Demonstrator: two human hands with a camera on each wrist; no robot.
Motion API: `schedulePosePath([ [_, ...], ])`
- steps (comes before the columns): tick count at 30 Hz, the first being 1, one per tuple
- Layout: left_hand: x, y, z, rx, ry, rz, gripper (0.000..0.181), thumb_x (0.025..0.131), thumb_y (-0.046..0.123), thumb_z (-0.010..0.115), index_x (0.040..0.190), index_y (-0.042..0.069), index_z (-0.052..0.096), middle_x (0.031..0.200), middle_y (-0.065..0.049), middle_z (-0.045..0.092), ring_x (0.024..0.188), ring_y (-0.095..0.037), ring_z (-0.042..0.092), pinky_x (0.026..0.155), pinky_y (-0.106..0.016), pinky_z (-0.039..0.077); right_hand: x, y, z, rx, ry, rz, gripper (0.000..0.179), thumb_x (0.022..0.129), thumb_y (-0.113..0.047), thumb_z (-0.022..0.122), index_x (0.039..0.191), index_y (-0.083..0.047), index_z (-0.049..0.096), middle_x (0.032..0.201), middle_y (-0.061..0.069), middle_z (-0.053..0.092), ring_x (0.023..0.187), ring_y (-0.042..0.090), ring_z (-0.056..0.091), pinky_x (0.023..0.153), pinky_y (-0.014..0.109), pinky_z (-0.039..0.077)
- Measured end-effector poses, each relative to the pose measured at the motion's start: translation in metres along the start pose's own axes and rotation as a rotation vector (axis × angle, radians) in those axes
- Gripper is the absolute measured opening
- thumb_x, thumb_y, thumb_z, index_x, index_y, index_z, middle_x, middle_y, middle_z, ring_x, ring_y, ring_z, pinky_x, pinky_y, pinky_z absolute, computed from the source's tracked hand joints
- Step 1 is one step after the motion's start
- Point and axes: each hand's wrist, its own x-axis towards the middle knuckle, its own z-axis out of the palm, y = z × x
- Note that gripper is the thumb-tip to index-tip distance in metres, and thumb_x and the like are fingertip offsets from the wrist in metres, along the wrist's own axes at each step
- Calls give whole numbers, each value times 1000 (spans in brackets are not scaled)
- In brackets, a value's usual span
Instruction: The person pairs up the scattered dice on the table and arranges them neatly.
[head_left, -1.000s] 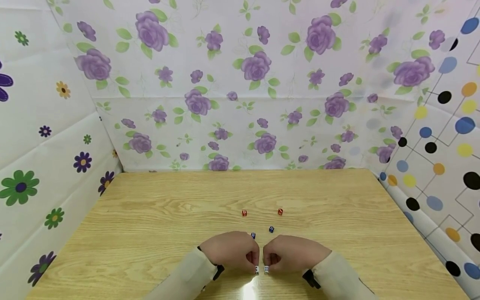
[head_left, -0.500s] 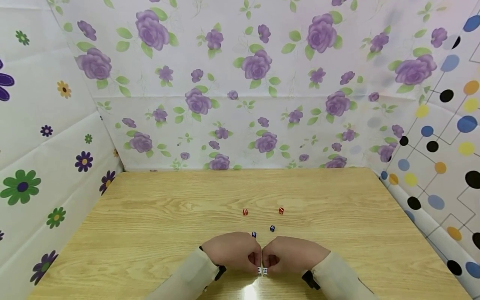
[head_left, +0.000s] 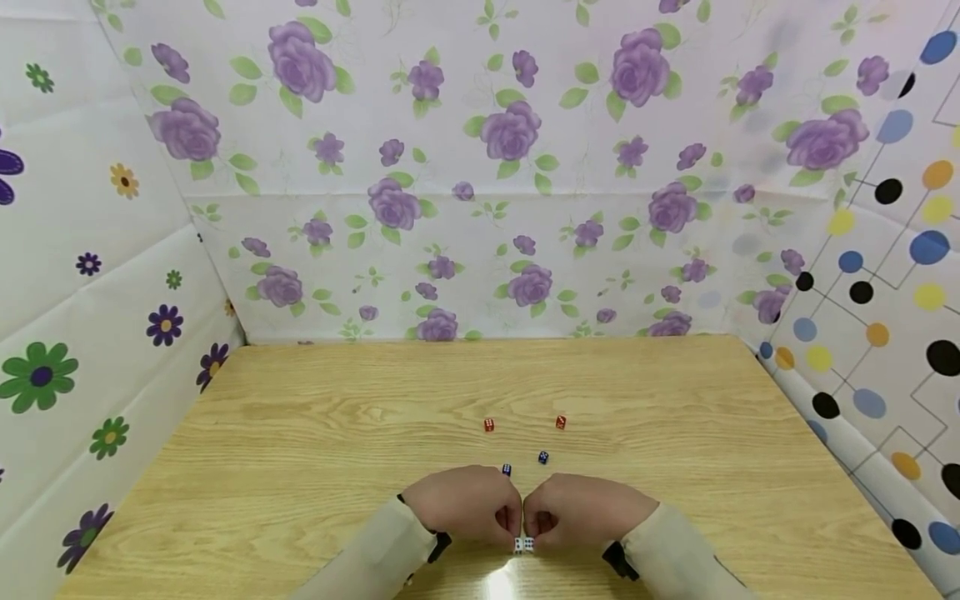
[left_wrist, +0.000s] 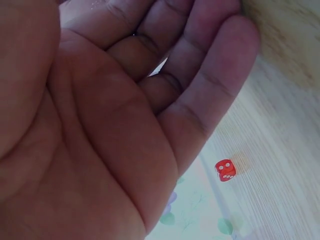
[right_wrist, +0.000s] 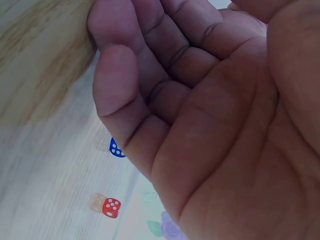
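White cubic dice (head_left: 529, 544) pinched by hands (head_left: 468, 502) (head_left: 588, 508); woodgrain tabletop (head_left: 337, 417).

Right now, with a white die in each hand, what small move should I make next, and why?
Perhaps ease both pinches open: your left hand holds one white die, your right hand the other white die, side by side with hardly any gap showing.

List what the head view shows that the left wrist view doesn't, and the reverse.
Only the head view shows the right hand, two blue dice and two white dice, one pinched in each hand.

Only the left wrist view shows the palm of the left hand.

Both show that hand, wooden tabletop, floral cloth and red: two red dice against one.
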Motion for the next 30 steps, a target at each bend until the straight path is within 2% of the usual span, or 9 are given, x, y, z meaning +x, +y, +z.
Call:
schedulePosePath([
  [13, 0, 3, 1, 5, -4, -17, 11, 83, 19, 72, 75, 26, 69, 69, 21, 59, 61, 7, 52, 58, -13, 44, -2, -2, 1, 20, 8, 12, 8, 83, -16, 71, 81, -21, 65, 72, -21, 57, 64, -8, 50, 60, 14, 45],
  [21, -5, -2, -2, -71, -5, -41, 10, 83, 22, 72, 77, 28, 69, 72, 20, 60, 63, 5, 55, 58, -17, 46, -7, -2, -6, 49, 1, 38, 7, 83, -15, 71, 84, -21, 66, 75, -19, 59, 65, -6, 53, 61, 15, 46],
  [25, -8, -11, -8, -60, 61, -53, 12, 83, 23, 70, 76, 30, 65, 72, 21, 59, 64, 4, 55, 59, -18, 46, -11, 2, -10, 43, 38, 86, 10, 84, -15, 69, 83, -24, 65, 76, -20, 59, 65, -5, 53, 61, 17, 46],
  [30, -10, -22, -17, -13, 188, -61, 10, 86, 22, 66, 80, 29, 62, 72, 18, 56, 62, 2, 51, 63, -18, 45, -13, 11, -14, 10, 105, 131, 14, 87, -15, 66, 81, -28, 63, 75, -19, 56, 66, -4, 50, 62, 18, 45],
])
